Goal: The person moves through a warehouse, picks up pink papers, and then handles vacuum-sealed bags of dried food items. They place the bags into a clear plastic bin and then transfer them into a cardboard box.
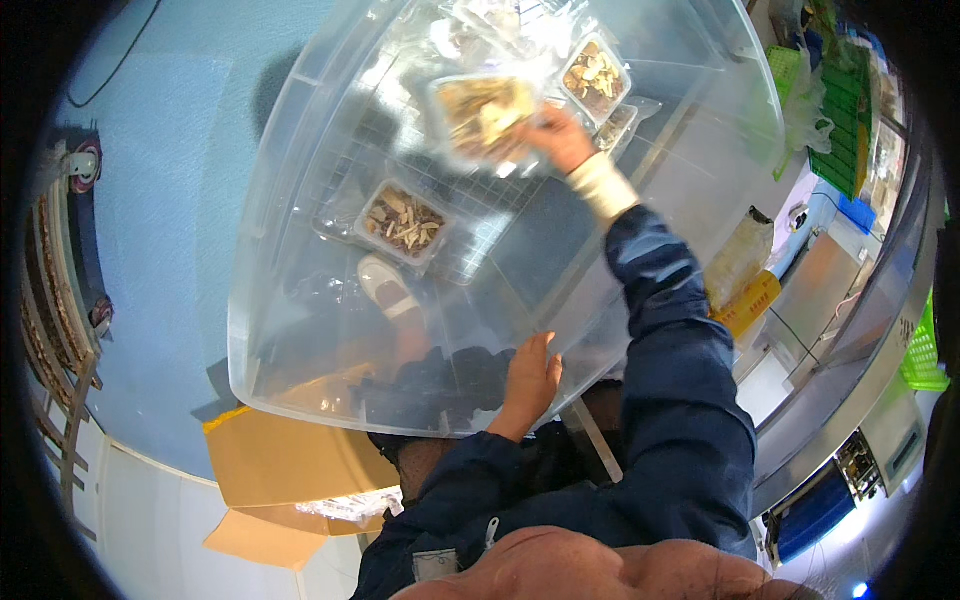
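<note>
My right hand grips the edge of a plastic tray of dried pieces, blurred, above the inside of a large clear plastic bin. Past its fingers lies a second filled tray, with another wrapped tray partly hidden beside it. Lower in the bin, a wrapped tray of brown and pale slices rests near the left wall. Clear plastic packs catch the light at the far end. My left hand hangs inside the near rim, fingers apart, holding nothing.
An open cardboard box with clear wrapped contents stands below the bin at left. Stacked boards lean at the far left. To the right are a yellow box, green crates and a steel counter.
</note>
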